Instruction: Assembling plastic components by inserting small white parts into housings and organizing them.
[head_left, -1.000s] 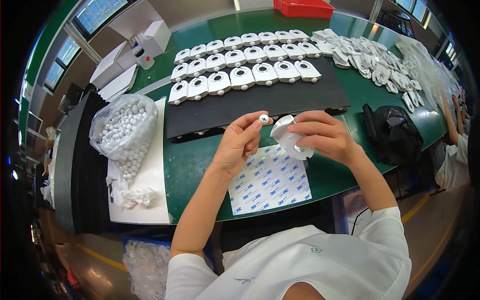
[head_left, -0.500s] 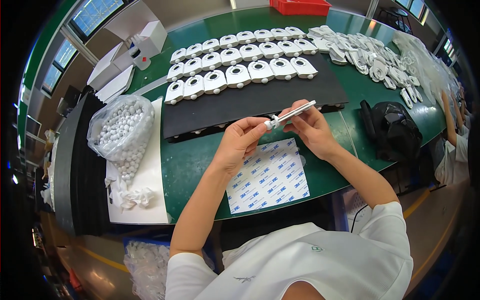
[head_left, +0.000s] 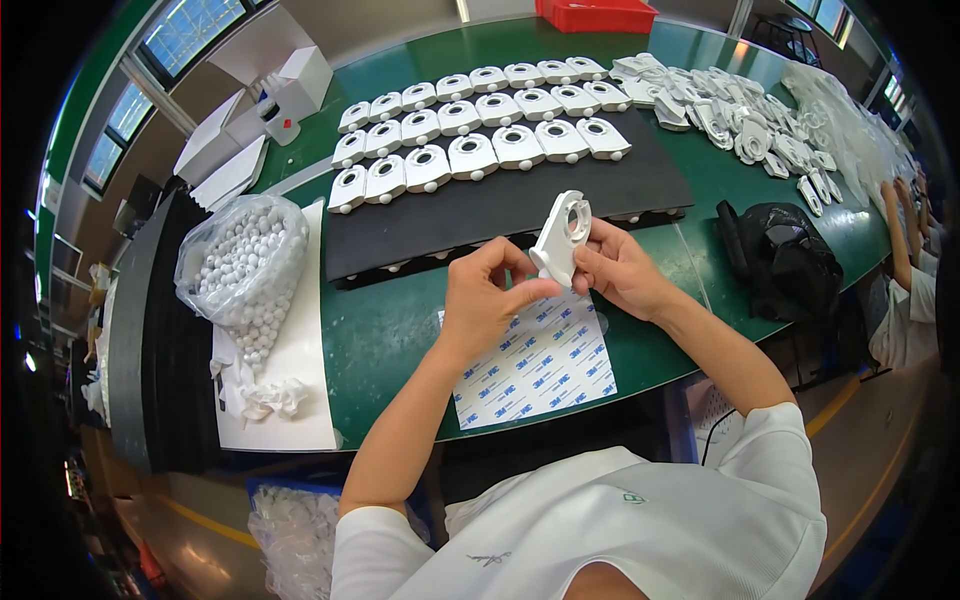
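A white flat plastic part [head_left: 556,248] with a round hole near its top stands tilted between my hands, above the green table. My right hand [head_left: 622,268] is closed on its right side, thumb across the face. At its lower left end, my left hand [head_left: 490,292] pinches the edge with thumb and fingers; whether a small white ball is under those fingers is hidden. Below the hands lies a sheet of patterned backing paper [head_left: 540,365]. Similar white parts [head_left: 473,156], with small balls at their front edges, stand in three rows on a black board [head_left: 500,215].
At left, a clear bag of white balls [head_left: 245,250] lies on a white board [head_left: 300,400] beside crumpled tissue [head_left: 265,398]. Loose white parts [head_left: 740,115] are heaped at the far right. A black bag [head_left: 785,260] sits at right; a red bin [head_left: 597,15] stands at the back.
The part has turned from edge-on to upright, its holed face now showing. My left fingers have shifted from the white ball at its end to its lower edge.
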